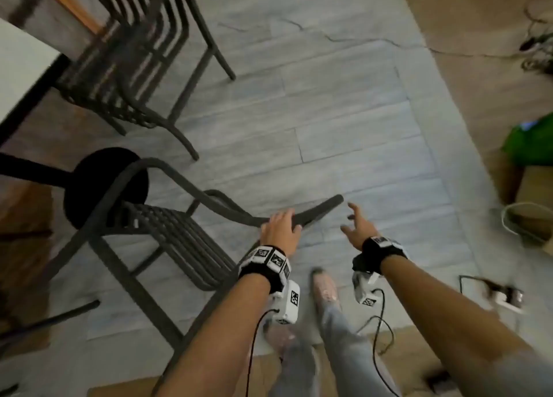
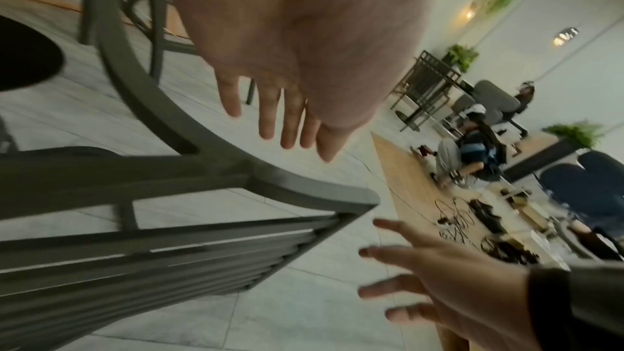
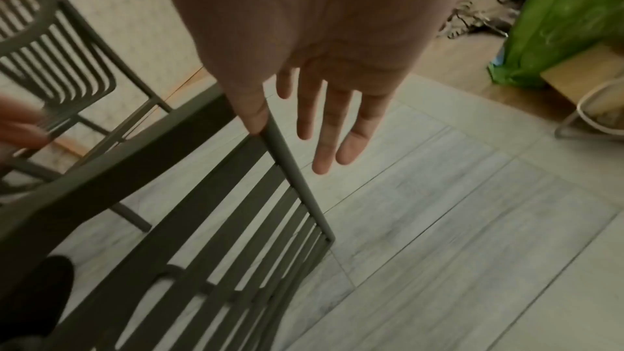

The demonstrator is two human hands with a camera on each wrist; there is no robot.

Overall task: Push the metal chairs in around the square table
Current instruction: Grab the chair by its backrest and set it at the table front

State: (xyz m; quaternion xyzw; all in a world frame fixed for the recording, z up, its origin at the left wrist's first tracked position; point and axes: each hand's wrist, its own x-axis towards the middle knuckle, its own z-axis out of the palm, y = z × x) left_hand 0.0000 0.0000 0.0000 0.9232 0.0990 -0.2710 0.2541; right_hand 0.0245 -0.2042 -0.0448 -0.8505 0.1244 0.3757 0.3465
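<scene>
One chair backrest (image 1: 321, 209) under left fingers (image 1: 283, 217).

Floor (image 1: 344, 121): grey plank-look tiles, brown wood-tone band along right side. Near chair (image 1: 167, 232) and far chair (image 1: 125, 67) stand on the tiles, apart from each other. Round black base (image 1: 89, 172) of surface sits flat just beside near chair's seat. On the brown band at right: green bag (image 1: 529, 145), cardboard box (image 1: 535, 187) touching it, tangled cables (image 1: 535, 40) farther off. Shoe (image 1: 324, 289) planted on tiles behind near chair.
</scene>
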